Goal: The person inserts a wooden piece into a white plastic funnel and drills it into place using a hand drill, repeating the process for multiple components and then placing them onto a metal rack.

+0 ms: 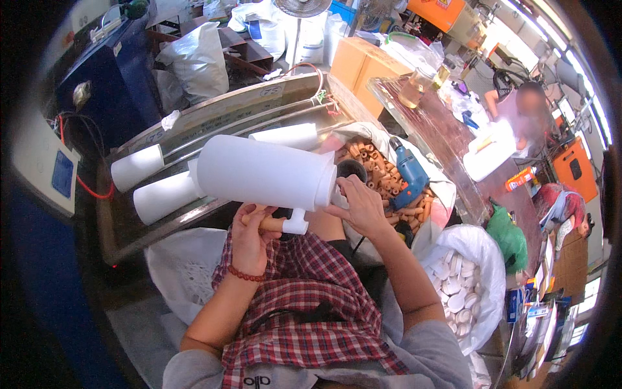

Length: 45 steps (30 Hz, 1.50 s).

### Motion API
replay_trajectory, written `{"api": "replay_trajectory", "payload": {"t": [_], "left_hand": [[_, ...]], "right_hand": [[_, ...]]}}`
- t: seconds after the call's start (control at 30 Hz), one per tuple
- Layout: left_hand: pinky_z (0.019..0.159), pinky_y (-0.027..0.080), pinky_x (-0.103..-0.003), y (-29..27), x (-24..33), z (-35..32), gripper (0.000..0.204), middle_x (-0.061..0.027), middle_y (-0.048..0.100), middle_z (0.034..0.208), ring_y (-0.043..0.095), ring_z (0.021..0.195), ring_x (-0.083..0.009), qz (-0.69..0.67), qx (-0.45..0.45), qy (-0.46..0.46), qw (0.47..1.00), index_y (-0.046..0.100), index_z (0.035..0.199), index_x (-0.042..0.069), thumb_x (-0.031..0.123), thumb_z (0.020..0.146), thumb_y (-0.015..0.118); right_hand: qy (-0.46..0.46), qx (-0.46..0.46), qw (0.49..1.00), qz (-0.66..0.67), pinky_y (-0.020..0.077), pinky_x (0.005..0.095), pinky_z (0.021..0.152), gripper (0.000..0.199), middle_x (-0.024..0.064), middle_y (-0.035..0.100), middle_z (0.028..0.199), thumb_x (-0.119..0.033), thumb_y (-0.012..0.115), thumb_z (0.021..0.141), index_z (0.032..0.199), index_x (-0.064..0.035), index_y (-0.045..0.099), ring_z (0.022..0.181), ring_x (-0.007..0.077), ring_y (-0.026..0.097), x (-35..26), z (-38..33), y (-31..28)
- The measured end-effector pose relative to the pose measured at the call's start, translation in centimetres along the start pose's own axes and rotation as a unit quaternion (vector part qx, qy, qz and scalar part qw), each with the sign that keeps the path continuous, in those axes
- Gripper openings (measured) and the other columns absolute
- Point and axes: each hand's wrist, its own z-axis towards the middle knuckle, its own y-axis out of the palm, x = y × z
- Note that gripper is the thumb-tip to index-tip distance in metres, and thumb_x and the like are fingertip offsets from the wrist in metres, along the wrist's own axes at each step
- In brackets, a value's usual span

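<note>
The left hand (251, 241) is closed around a tan tube handle (262, 223) with a white T-shaped end (295, 222). It sits just under the big white cylinder (259, 170), which is up above the person's lap. The right hand (363, 206) touches the cylinder's right end with its fingers; I cannot tell how tight they squeeze. Dark writing runs along the long trough (214, 111) behind. The gray shirt (194, 371) has dark letters near the bottom of the view. An orange pack (520, 178) with print lies on the brown table (435, 129). A blue drill (409, 172) rests on many tan tubes (369, 159) in a sack.
</note>
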Motion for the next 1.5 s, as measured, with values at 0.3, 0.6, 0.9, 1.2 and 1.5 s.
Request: {"api": "replay_trajectory", "payload": {"t": [0.3,0.6,0.9,1.2,1.5], "left_hand": [[0.094,0.038,-0.031,1.1,-1.5,0.4,0.036,-0.0096,0.051,0.112,0.049,0.105,-0.0171,0.168,0.024,0.204,0.964,0.040,0.118,0.002,0.014,0.089,0.058],[0.058,0.056,-0.026,6.2,-4.1,2.6,0.031,-0.0178,0.058,0.111,0.063,0.087,-0.0208,0.091,-0.069,0.049,0.992,0.037,0.117,0.004,0.011,0.091,0.052],[0.075,0.050,-0.027,9.5,-7.8,6.5,0.032,-0.0131,0.047,0.127,0.059,0.095,-0.0161,0.380,-0.358,0.088,0.848,0.043,0.117,0.002,0.010,0.089,0.056],[0.082,0.045,-0.040,6.7,-12.5,12.1,0.028,-0.0092,0.057,0.110,0.057,0.097,-0.0282,0.663,-0.366,0.326,0.565,0.061,0.106,0.011,0.022,0.080,0.062],[0.076,0.042,-0.038,5.8,-12.8,13.9,0.017,-0.0059,0.056,0.094,0.057,0.089,-0.0243,0.723,-0.399,0.281,0.489,0.065,0.083,0.010,0.026,0.080,0.062]], "right_hand": [[0.319,-0.091,0.741,0.584,0.0361,0.0227,0.052,0.055,0.0017,0.053,0.073,-0.056,0.030,0.094,0.101,-0.0056,0.051,0.059,0.0103,0.046,0.7,-1.1,6.0],[0.223,-0.018,0.713,0.664,0.0477,0.0253,0.073,0.044,0.0073,0.058,0.098,-0.018,0.064,0.086,0.122,0.0004,0.047,0.087,0.0136,0.056,-1.9,-4.3,2.5],[0.214,0.524,0.643,0.515,0.0474,0.0331,0.068,0.030,0.0088,0.054,0.069,-0.028,0.039,0.094,0.078,-0.0043,0.049,0.069,0.0203,0.057,11.5,-8.0,-10.0],[0.333,0.604,0.694,0.205,0.0469,0.0273,0.065,0.024,0.0046,0.055,0.072,-0.023,0.052,0.089,0.087,0.0003,0.054,0.064,0.0138,0.055,30.8,-15.8,-19.8],[0.447,0.481,0.754,-0.026,0.0442,0.0375,0.086,0.054,0.0208,0.056,0.104,-0.029,0.066,0.079,0.114,0.0078,0.048,0.097,0.0301,0.056,45.8,-18.6,-19.1]]}}
